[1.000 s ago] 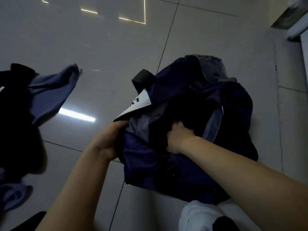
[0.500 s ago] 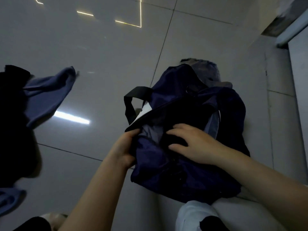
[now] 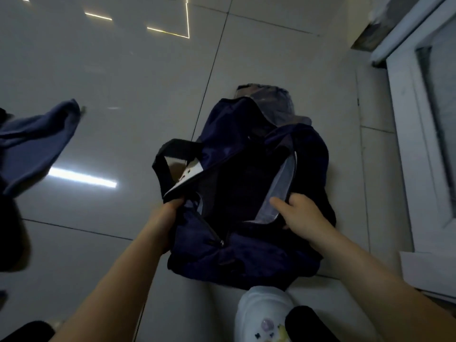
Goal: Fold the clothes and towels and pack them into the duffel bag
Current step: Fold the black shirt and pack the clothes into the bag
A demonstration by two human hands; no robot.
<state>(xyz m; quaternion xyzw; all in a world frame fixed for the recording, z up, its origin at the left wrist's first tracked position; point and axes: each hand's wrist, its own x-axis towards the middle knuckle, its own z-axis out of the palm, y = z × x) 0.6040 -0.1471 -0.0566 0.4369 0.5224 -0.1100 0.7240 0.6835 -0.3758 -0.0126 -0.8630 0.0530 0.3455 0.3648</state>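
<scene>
A navy duffel bag [image 3: 249, 253] lies on the tiled floor in the middle, its zip mouth spread wide and its dark inside showing. My left hand [image 3: 165, 215] grips the left rim of the opening, just below the black strap handle [image 3: 161, 166]. My right hand [image 3: 301, 215] grips the right rim, thumb inside against the pale grey lining. A grey garment [image 3: 274, 104] sticks out beyond the bag's far end. A blue cloth [image 3: 37, 141] and dark clothes [image 3: 9, 233] lie at the left edge.
A white door frame [image 3: 419, 134] runs along the right side close to the bag. My foot in a white slipper [image 3: 264, 314] sits just in front of the bag. Glossy floor tiles [image 3: 138, 90] stretch between the bag and the clothes pile.
My right hand has come out of the bag's inside and moved to its right rim. Both hands have pulled the opening wider, and the black handle has swung up on the left.
</scene>
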